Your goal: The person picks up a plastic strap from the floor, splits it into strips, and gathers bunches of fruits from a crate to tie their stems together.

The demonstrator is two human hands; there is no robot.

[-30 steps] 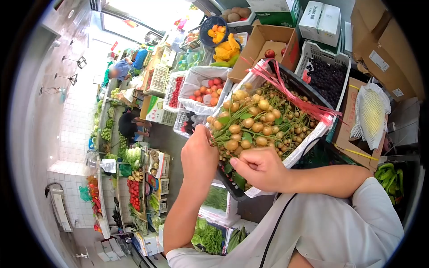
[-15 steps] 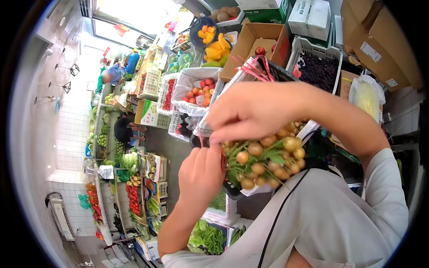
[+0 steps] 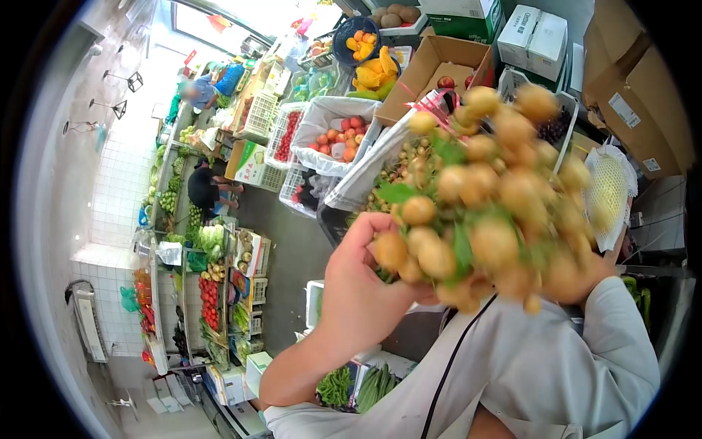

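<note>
A bunch of longans (image 3: 482, 197), round and tan with green leaves among them, is raised in front of me and partly blurred. My left hand (image 3: 373, 278) is closed around its lower left side, thumb and fingers curled at the fruit. At the bunch's lower right is my right hand (image 3: 596, 278), its fingers hidden behind the fruit; I cannot tell how it touches them. Behind the bunch, a crate with a white liner (image 3: 358, 179) contains more longans (image 3: 395, 164). Pink ties (image 3: 436, 110) show at its far end.
Beyond the crate are a lined basket of peaches (image 3: 303, 135), a cardboard box (image 3: 413, 69) and a crate of dark grapes (image 3: 552, 128). A black cable (image 3: 453, 366) crosses my lap. Produce shelves (image 3: 183, 241) line the left side; a person in black (image 3: 203, 189) bends beside them.
The longan bunch has risen from low over the crate toward me and right. My hands, earlier together at its pink-tied stems, are now apart on either side.
</note>
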